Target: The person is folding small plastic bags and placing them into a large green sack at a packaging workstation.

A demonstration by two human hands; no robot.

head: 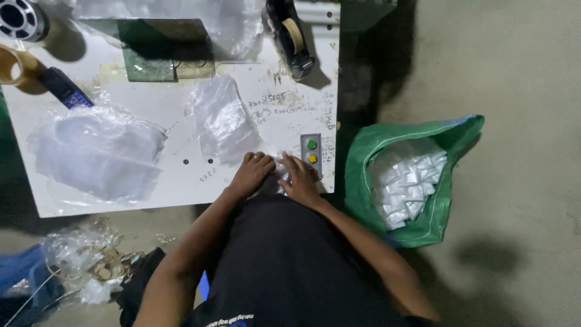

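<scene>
This looks like a small packing workshop. A scuffed white counter with pen scribbles carries a panel of green, yellow and red push buttons, a black tape dispenser, a roll of tape and heaps of clear plastic bags, which points to machine-side packaging work. Beside the counter, on a bare concrete floor, stands a green woven sack filled with small white packets, and loose plastic scraps lie underneath.
</scene>
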